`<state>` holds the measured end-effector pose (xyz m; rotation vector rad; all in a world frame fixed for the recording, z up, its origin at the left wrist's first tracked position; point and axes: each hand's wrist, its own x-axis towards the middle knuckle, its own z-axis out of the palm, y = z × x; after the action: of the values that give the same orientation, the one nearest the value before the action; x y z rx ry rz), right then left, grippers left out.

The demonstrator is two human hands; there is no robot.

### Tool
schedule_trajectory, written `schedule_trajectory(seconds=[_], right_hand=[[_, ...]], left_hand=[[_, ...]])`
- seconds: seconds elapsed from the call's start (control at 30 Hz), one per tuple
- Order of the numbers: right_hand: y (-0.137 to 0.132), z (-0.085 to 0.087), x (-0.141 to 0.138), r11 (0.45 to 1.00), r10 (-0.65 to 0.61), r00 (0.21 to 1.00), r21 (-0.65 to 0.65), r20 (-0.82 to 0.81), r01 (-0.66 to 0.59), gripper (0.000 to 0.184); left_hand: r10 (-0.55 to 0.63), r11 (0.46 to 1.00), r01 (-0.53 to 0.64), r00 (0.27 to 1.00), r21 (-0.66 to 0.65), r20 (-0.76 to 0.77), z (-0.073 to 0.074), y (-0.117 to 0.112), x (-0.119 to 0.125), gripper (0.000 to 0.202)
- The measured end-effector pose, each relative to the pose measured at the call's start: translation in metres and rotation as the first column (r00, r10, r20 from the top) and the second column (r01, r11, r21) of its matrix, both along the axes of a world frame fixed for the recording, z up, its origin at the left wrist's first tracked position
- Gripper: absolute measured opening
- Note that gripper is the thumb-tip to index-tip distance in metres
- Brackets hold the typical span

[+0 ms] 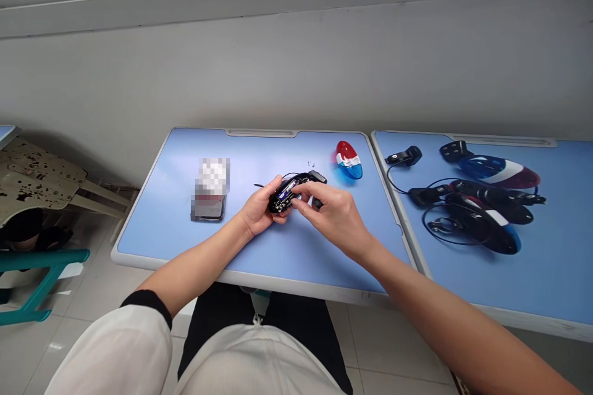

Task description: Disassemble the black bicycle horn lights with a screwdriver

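My left hand (260,207) is wrapped around the black base (278,202) of a bicycle siren light. The base lies open side up, with a blue-and-white battery-like part (288,190) and bare metal bits showing. Over its right end, my right hand (328,210) pinches with thumb and forefinger at the inside. What sits between those fingertips is too small to tell. A dark rounded end (317,203) shows under the curled fingers of that hand. Beyond the hands lies a red, white and blue cover (349,160), apart from the base. A few tiny screws (311,164) are near it.
A phone (208,207), partly pixelated, lies on the left of the blue table (162,241). On the adjoining right table (463,284) are several siren lights (498,170) with black cables and a black horn-button piece (404,156). A green stool (41,287) stands lower left.
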<state>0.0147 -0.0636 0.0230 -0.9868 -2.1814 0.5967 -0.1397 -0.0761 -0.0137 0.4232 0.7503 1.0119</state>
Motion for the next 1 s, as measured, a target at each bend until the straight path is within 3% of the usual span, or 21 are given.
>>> schedule_trajectory(seconds=[0.23, 0.5, 0.8, 1.0], right_hand=[[-0.010, -0.002, -0.004, 0.995, -0.012, 1.000, 0.103, -0.017, 0.013, 0.008], [-0.014, 0.002, 0.010, 0.986, -0.161, 0.986, 0.046, -0.033, 0.162, 0.006], [-0.018, 0.001, 0.002, 0.986, -0.040, 0.999, 0.166, 0.026, 0.036, 0.017], [-0.016, -0.008, -0.007, 0.987, 0.007, 0.997, 0.158, 0.081, -0.020, 0.015]], left_hand=[[-0.002, 0.997, 0.005, 0.999, 0.079, -0.039, 0.000, -0.004, 0.000, 0.036], [-0.037, 0.991, 0.043, 0.998, 0.126, -0.052, 0.002, -0.005, -0.002, 0.040], [0.044, 0.990, -0.024, 0.988, 0.135, -0.150, -0.001, -0.007, 0.003, 0.041], [0.055, 0.988, -0.024, 0.976, 0.151, -0.211, -0.002, -0.009, 0.006, 0.037]])
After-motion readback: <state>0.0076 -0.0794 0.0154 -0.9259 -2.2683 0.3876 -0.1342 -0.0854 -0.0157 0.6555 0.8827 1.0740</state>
